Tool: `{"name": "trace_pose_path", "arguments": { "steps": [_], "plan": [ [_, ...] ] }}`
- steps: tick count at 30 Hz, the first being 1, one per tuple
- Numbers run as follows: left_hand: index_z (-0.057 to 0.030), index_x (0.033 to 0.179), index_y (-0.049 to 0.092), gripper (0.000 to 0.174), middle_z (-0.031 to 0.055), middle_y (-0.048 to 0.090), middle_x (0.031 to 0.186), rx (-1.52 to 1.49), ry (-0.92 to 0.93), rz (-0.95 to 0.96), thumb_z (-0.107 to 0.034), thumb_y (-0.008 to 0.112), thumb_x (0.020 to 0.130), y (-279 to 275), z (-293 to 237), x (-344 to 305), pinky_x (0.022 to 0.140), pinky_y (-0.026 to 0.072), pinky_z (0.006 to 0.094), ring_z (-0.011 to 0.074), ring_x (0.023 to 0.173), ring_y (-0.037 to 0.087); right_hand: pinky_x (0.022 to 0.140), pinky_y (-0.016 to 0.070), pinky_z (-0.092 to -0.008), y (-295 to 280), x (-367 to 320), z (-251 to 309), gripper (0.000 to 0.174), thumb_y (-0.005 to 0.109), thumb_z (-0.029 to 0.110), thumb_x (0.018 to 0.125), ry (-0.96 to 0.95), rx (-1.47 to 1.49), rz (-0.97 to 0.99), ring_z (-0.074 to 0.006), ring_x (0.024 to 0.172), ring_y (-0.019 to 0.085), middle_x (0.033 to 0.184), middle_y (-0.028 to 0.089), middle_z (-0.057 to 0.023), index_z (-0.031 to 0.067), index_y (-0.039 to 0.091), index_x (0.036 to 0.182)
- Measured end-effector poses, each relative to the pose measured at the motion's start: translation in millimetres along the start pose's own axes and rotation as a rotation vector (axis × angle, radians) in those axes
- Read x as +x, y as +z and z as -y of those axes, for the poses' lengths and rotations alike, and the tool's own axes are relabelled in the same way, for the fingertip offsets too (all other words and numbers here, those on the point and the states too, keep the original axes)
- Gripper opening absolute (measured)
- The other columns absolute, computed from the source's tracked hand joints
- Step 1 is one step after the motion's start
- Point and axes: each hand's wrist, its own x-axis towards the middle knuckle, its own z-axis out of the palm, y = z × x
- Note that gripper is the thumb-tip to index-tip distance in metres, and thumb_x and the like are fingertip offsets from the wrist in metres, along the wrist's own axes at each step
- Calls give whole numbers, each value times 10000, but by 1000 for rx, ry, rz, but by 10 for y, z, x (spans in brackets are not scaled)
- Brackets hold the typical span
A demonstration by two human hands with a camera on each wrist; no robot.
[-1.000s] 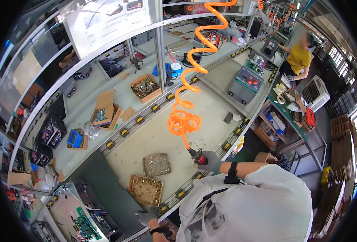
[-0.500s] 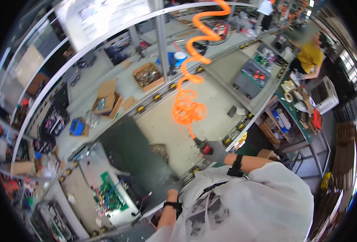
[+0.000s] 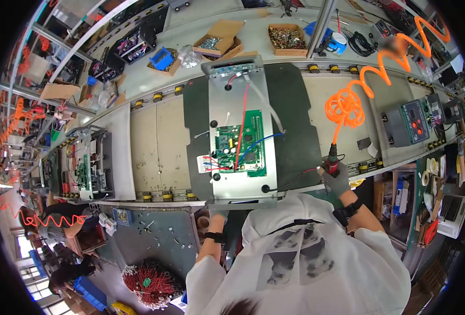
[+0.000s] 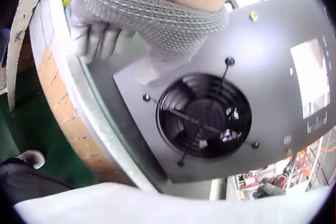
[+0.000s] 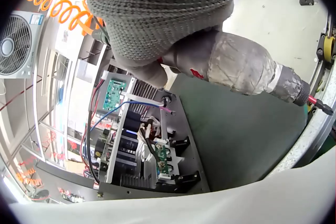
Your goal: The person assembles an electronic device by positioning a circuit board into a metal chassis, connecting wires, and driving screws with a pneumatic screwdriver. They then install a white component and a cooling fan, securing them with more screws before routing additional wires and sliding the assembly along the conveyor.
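Observation:
My gloved right hand point(image 3: 336, 179) grips an air screwdriver point(image 5: 241, 64), whose grey body is taped and whose bit points outward. An orange coiled hose point(image 3: 343, 107) runs up from it. My gloved left hand point(image 4: 149, 29) is at the near end of an opened metal chassis point(image 3: 237, 191), thumb against its grey fan panel point(image 4: 268, 92) and fingers beside the panel's lower edge. I cannot tell how firmly those fingers close. A green circuit board point(image 3: 253, 142) with red and blue wires lies on the chassis. Beneath is a dark green board point(image 3: 295, 126).
Roller rails point(image 3: 159, 195) edge the line. Boxes of screws point(image 3: 286, 39) and a blue bin point(image 3: 161, 59) stand along the back. A grey unit with red knobs point(image 3: 408, 123) sits at right, another opened chassis point(image 3: 93, 165) at left. Below left is a bench point(image 3: 159, 231) with small parts.
The view has swung left. The chassis on its green board now lies in front of me, where boxes of screws were seen. The right hand keeps the screwdriver; the left has moved to the chassis's near end.

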Motion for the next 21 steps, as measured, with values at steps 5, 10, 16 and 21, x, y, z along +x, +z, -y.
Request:
{"name": "trace_pose_path", "arguments": {
  "steps": [5,10,16,21],
  "plan": [
    [-64,1221,498,371,94,567,1186,-1417,-149,12,-288,422,936,-256,-856,-58,892,462,376,237,1031,560,449,389,-230,-82,-11,93,350,714,70,735,58,46,-50,-65,512,482,723,565,-6,9,563,1045],
    [-95,1225,504,399,62,580,1169,-1483,-352,279,-349,374,947,-51,-863,112,847,481,368,213,1025,563,467,401,-221,-179,-51,-58,392,707,35,728,203,147,-110,-67,540,503,750,565,-1,21,554,1089],
    [-71,1287,436,581,144,507,1255,-554,386,348,-350,593,802,786,-412,613,908,440,360,302,1110,517,597,447,-226,-300,-107,-573,348,722,35,709,116,147,-321,-76,690,549,837,605,-1,36,578,1026],
    [-21,1358,291,737,249,383,1342,359,330,692,-330,614,773,-54,-1779,246,979,387,377,367,1197,436,657,461,-239,-328,-213,-484,364,742,62,735,195,104,-391,-91,723,563,840,613,-10,26,581,1059]
  ]
}}
